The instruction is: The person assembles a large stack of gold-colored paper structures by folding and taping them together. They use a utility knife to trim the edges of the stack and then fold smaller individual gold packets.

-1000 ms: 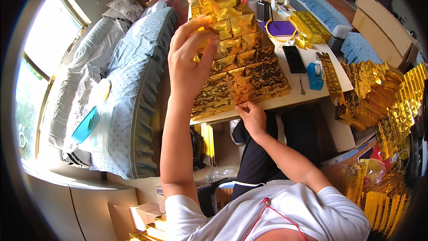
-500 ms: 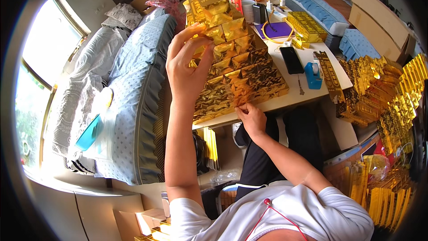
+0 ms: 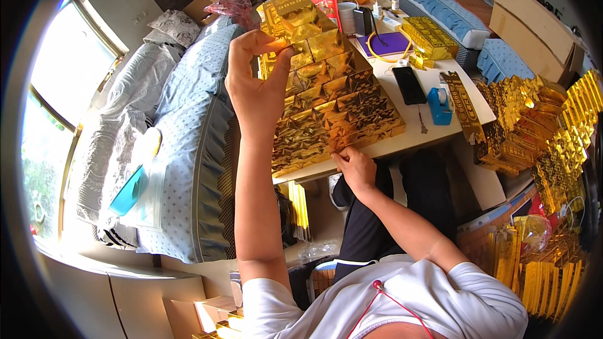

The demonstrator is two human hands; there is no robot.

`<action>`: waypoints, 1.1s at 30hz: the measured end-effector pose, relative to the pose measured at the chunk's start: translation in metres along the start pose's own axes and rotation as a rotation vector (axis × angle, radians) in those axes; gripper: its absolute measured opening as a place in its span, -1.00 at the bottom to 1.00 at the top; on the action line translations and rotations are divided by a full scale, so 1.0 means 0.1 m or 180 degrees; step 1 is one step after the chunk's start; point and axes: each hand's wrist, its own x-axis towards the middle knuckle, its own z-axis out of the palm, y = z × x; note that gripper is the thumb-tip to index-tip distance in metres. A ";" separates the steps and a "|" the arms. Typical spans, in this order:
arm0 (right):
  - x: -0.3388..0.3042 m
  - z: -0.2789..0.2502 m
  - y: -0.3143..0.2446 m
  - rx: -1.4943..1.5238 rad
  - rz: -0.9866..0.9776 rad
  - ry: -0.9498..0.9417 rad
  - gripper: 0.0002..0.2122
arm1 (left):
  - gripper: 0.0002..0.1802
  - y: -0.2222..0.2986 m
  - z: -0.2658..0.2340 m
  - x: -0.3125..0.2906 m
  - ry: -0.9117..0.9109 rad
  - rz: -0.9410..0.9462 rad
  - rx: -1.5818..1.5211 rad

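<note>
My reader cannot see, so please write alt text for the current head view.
A person's left hand is raised near a stepped stack of gold foil blocks on a white table, the right hand lower at its front edge; whether either holds anything is unclear. A black smartphone and blue tape dispenser are to the right.

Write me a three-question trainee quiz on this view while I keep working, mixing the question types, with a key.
1. Multiple choice: which hand is at the near bottom edge of the gold stack?
A: left hand
B: right hand
C: neither hand

2. True or false: the black phone lies to the right of the blue tape dispenser.

3. Fill in the colour: the yellow loop lies partly over a flat ____ item on the table.

Key
1: B
2: False; the phone is to the left of the dispenser.
3: purple
</note>
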 end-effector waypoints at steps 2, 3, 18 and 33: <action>0.01 0.00 0.02 -0.0001 -0.0051 -0.0039 -0.72 | -0.67 -0.02 0.01 0.01 0.0007 -0.0116 -0.0091; 0.02 0.00 0.03 -0.0001 -0.0077 -0.0059 -0.72 | -0.68 -0.02 0.01 0.02 -0.0026 -0.0255 -0.0085; 0.12 -0.49 -0.45 0.1428 -0.1877 -0.0303 -0.83 | -0.80 -0.12 -0.01 -0.08 -0.0035 -0.0086 -0.0497; 0.32 -0.28 0.02 0.1597 -0.0029 -0.1918 -0.80 | -0.63 -0.09 0.01 -0.12 -0.0147 -0.0205 -0.0139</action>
